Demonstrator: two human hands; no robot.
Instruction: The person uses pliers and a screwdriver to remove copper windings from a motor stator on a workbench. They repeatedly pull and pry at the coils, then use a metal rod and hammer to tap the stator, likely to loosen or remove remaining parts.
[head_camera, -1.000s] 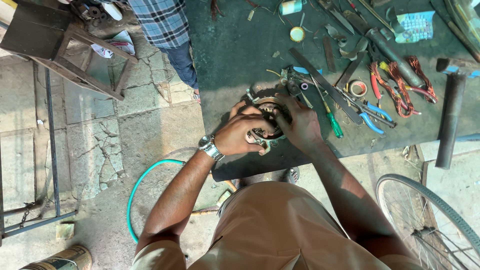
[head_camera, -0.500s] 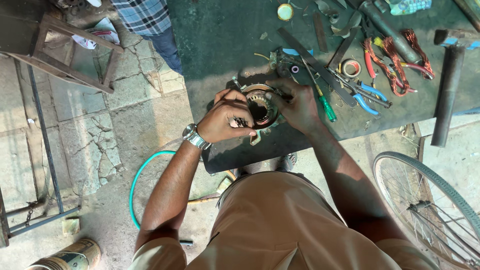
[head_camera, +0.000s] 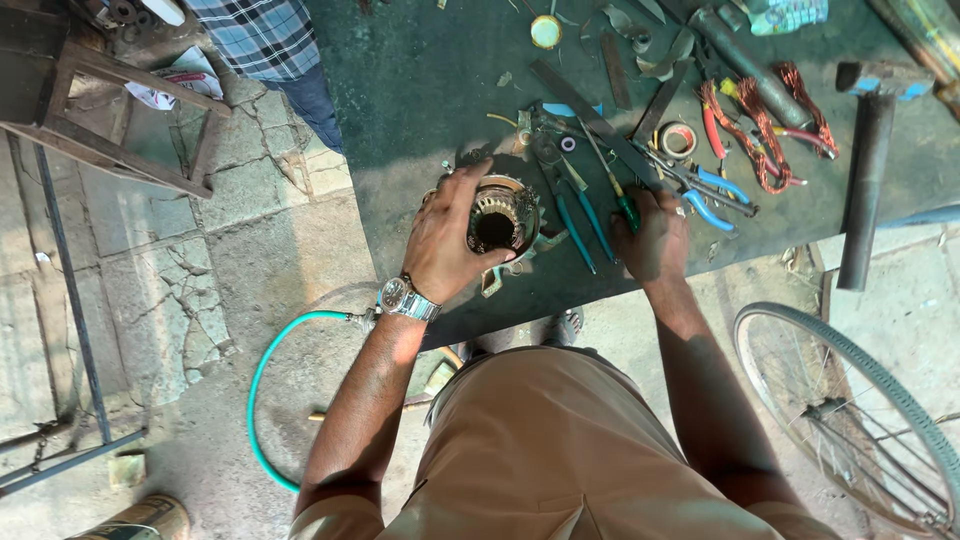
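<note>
A round metal motor stator (head_camera: 503, 217) with a toothed core stands on the dark green workbench (head_camera: 410, 100) near its front edge. My left hand (head_camera: 452, 237), with a wristwatch, grips the stator's left side. My right hand (head_camera: 652, 235) has left the stator and rests to its right on a green-handled screwdriver (head_camera: 612, 192), fingers curled around the handle. Blue-handled pliers (head_camera: 575, 215) lie between the two hands.
Red- and blue-handled pliers (head_camera: 722, 140), copper wire coils (head_camera: 765, 125), a tape roll (head_camera: 679, 139) and a heavy hammer (head_camera: 866, 170) crowd the right of the bench. A person in a checked shirt (head_camera: 262, 35) stands at the far left. Green hose (head_camera: 262, 385) and a bicycle wheel (head_camera: 850, 410) lie on the floor.
Both hands were on the stator before. My right hand has moved off to the right onto the green-handled screwdriver, while my left hand keeps hold of the stator.
</note>
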